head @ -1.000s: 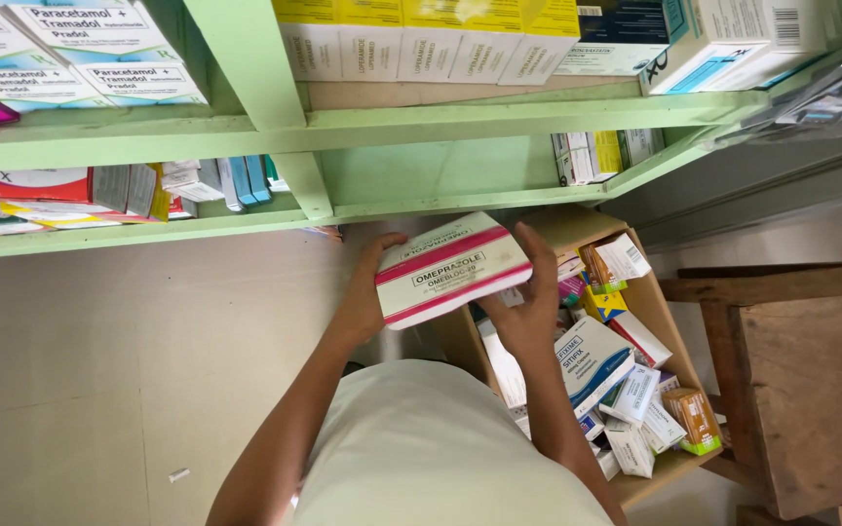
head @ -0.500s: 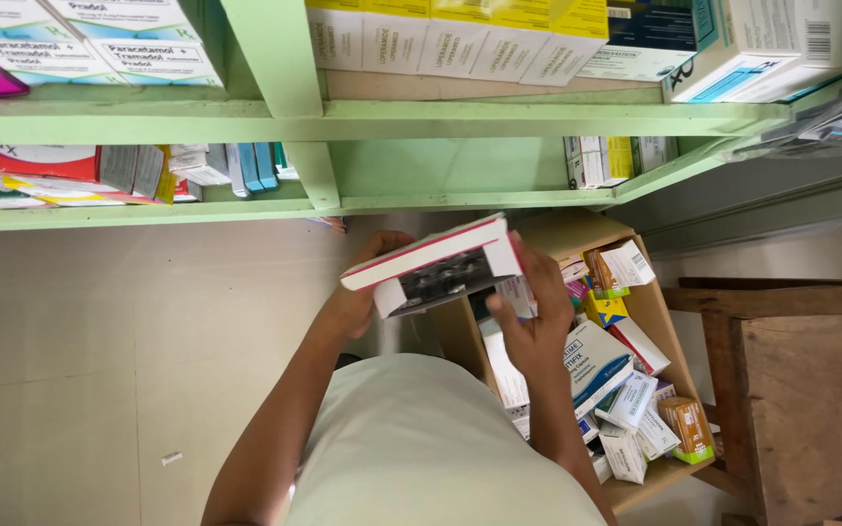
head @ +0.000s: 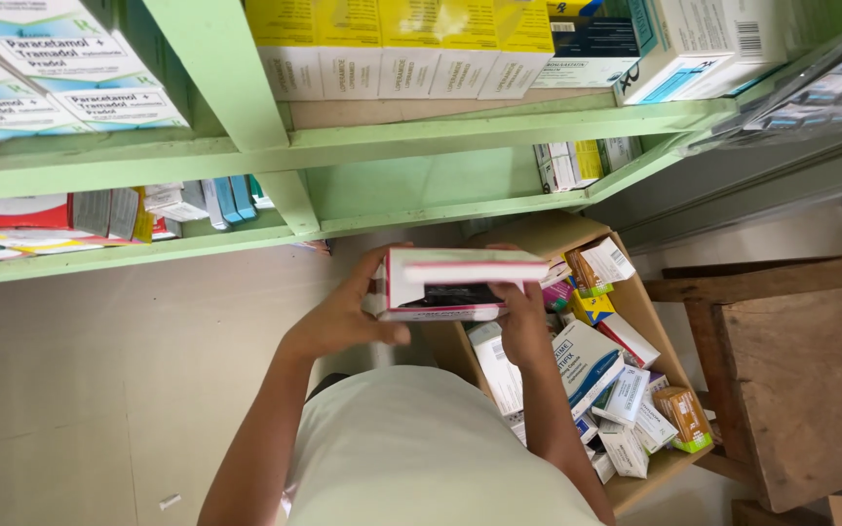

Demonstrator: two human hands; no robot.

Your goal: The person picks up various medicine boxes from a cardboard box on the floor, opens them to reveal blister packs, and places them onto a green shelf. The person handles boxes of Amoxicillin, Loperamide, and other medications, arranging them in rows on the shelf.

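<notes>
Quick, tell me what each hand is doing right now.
Left hand: closed on the left end of the white and pink box.
Right hand: gripping the same box from below at its right side.

Green shelf unit, two boards in view. Upper shelf: yellow-and-white boxes in a row, a dark blue box, white boxes at the right end, white-and-blue cartons at left. Lower shelf: red-and-white box and upright slim packs at left, a few small boxes at right. Pale floor carries an open cardboard box of mixed medicine packs and a wooden stool just beside it.
</notes>
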